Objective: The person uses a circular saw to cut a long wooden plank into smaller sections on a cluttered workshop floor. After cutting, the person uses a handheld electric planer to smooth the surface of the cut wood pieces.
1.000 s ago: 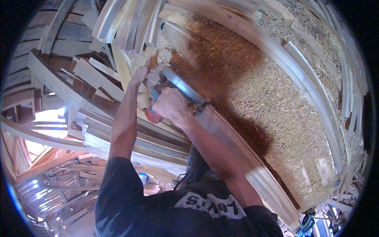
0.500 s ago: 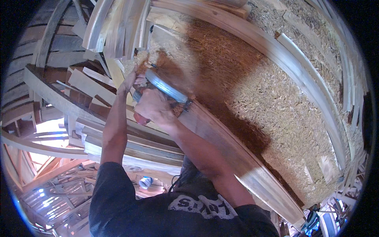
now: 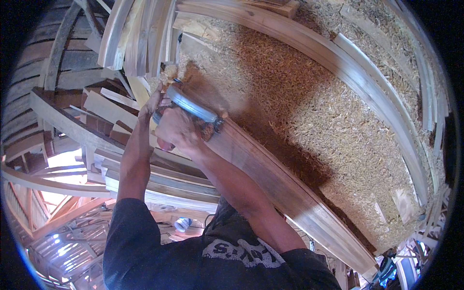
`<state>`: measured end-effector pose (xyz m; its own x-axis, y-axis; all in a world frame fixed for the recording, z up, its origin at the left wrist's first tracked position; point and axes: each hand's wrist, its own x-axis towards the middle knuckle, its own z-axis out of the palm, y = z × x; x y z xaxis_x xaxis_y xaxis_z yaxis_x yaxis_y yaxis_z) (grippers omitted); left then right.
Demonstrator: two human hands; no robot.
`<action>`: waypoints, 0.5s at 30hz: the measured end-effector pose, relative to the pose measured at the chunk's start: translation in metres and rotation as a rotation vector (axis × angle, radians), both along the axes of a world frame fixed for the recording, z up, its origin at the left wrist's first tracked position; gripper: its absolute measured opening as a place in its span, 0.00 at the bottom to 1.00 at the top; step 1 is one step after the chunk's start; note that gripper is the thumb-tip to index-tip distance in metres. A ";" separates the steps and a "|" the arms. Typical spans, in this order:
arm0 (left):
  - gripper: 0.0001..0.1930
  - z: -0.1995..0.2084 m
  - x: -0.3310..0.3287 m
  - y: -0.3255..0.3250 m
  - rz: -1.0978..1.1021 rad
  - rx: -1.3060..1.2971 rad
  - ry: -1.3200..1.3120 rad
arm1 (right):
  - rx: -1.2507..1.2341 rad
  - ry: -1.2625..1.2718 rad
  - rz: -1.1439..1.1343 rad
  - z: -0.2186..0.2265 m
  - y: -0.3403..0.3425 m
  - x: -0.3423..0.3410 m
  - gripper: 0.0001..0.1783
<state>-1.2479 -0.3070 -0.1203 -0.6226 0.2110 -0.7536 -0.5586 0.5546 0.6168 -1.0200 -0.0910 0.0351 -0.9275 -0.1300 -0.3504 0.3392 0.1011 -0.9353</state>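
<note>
Power tool (image 3: 192,104), silver and red, at the far end of the long board (image 3: 285,187); gripped in the right hand (image 3: 176,128), presumably for control. Perhaps steadied beside that end by the left hand (image 3: 152,102), too hidden to tell open from closed.

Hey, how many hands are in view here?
2: the right hand grips the power tool; the left hand is beside the tool's far end, its fingers partly hidden. No others show.

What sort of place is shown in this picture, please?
Probably a woodworking workshop: wood shavings lie thickly spread, several planks lie side by side, and the right hand holds a tool at one end of a long board.
</note>
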 end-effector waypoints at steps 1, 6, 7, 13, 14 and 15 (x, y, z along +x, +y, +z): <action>0.40 0.003 -0.006 -0.004 -0.026 0.024 -0.039 | 0.008 0.024 -0.037 -0.004 -0.005 -0.002 0.23; 0.43 0.006 -0.006 0.016 -0.056 -0.025 -0.019 | 0.073 0.048 -0.120 -0.024 -0.013 -0.012 0.24; 0.44 0.004 0.000 0.035 -0.024 -0.071 0.035 | 0.100 0.044 -0.133 -0.030 -0.009 -0.015 0.25; 0.47 0.041 0.040 -0.056 0.071 -0.153 0.582 | 0.029 -0.010 0.002 -0.011 -0.013 -0.010 0.24; 0.44 0.057 0.064 -0.040 0.181 -0.125 0.633 | 0.090 -0.001 -0.039 -0.018 -0.008 -0.015 0.23; 0.38 0.063 0.087 -0.037 0.390 0.016 0.762 | 0.142 0.016 -0.069 -0.023 -0.010 -0.019 0.23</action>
